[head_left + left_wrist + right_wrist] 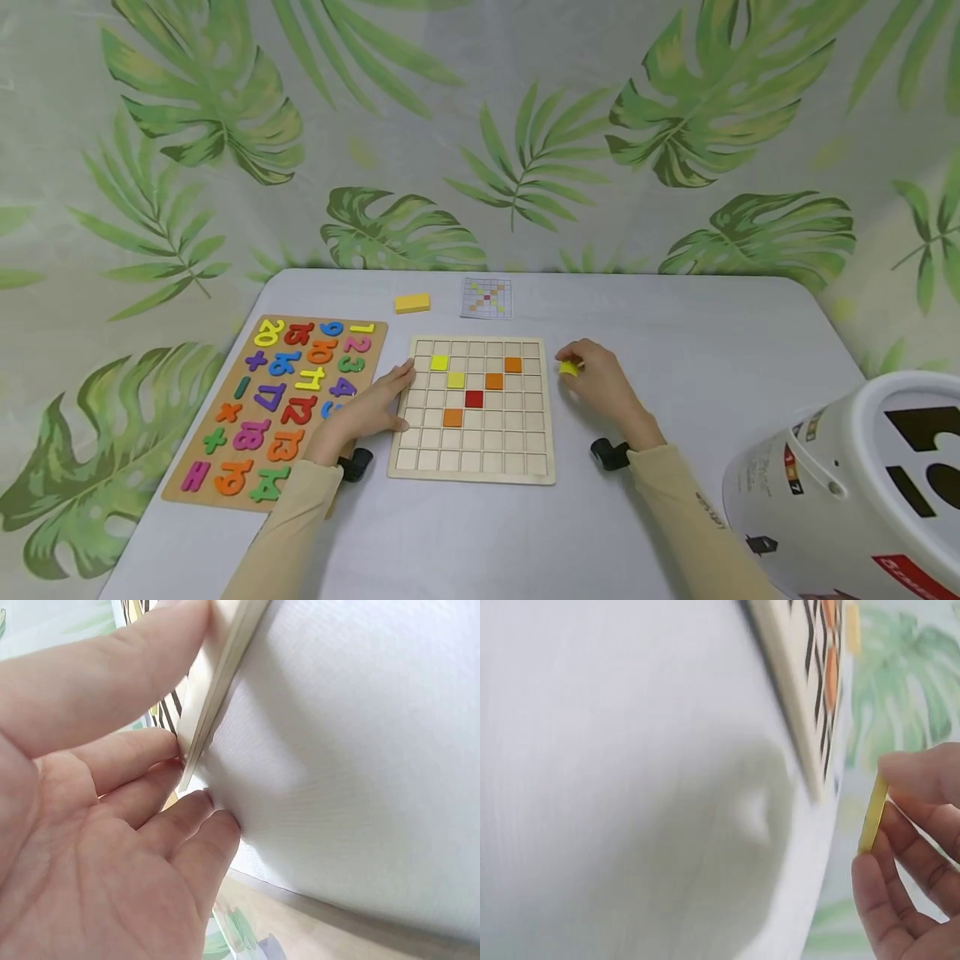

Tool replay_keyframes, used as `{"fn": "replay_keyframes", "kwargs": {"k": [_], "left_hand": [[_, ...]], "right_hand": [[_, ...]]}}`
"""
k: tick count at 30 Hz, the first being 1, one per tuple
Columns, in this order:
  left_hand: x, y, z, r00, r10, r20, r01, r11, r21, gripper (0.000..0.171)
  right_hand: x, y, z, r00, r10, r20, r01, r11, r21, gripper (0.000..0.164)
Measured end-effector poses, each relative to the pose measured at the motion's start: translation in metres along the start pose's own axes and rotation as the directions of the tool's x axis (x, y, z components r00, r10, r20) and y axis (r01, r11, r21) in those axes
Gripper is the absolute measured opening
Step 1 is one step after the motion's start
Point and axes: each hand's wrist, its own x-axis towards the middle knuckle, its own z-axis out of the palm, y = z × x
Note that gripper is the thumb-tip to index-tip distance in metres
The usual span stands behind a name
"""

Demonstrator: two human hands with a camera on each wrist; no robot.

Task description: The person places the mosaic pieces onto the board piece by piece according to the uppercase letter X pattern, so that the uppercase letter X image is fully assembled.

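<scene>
A light wooden grid board [510, 458] lies in the middle of the table, with several yellow and orange square tiles and one red tile [474, 399] in its cells. My left hand [372, 406] rests against the board's left edge, thumb and fingertips at the rim, fingers mostly straight in the left wrist view. Just off the board's right side, my right hand [600, 379] pinches a thin yellow tile [874, 814] between thumb and fingers, raised over the tabletop.
A printed pattern card [487, 298] and a yellow block [412, 303] lie behind the board. To the left is a puzzle board [217, 493] of colourful numbers and signs, partly under the left forearm. A large white bucket [772, 492] stands at the right front.
</scene>
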Motion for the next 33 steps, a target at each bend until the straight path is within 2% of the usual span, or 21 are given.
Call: {"fn": "replay_keyframes", "kwargs": {"k": [5, 10, 14, 18, 29, 33], "left_hand": [[0.001, 0.001, 0.000, 1.000, -0.002, 0.003, 0.002, 1.000, 0.002, 0.082], [0.001, 0.000, 0.000, 1.000, -0.003, 0.006, 0.003, 1.000, 0.008, 0.082], [0.001, 0.000, -0.001, 1.000, 0.003, 0.001, -0.003, 1.000, 0.003, 0.082], [0.001, 0.001, 0.000, 1.000, 0.011, -0.005, -0.011, 1.000, 0.005, 0.082], [0.001, -0.001, 0.000, 1.000, 0.001, -0.001, -0.001, 1.000, -0.004, 0.082], [0.001, -0.001, 0.001, 1.000, -0.002, 0.001, 0.002, 1.000, -0.005, 0.082]], "right_hand": [[0.001, -0.033, 0.025, 0.988, -0.064, 0.143, 0.066, 0.998, -0.008, 0.022], [-0.004, -0.056, 0.047, 0.956, -0.137, 0.260, 0.145, 0.989, -0.011, 0.021], [-0.007, -0.063, 0.059, 0.927, -0.192, 0.322, 0.221, 0.974, -0.056, 0.019], [-0.008, -0.065, 0.066, 0.920, -0.186, 0.345, 0.235, 0.966, -0.106, 0.018], [-0.011, -0.064, 0.068, 0.913, -0.190, 0.362, 0.246, 0.962, -0.115, 0.017], [-0.011, -0.058, 0.062, 0.922, -0.176, 0.346, 0.211, 0.975, -0.066, 0.020]]}}
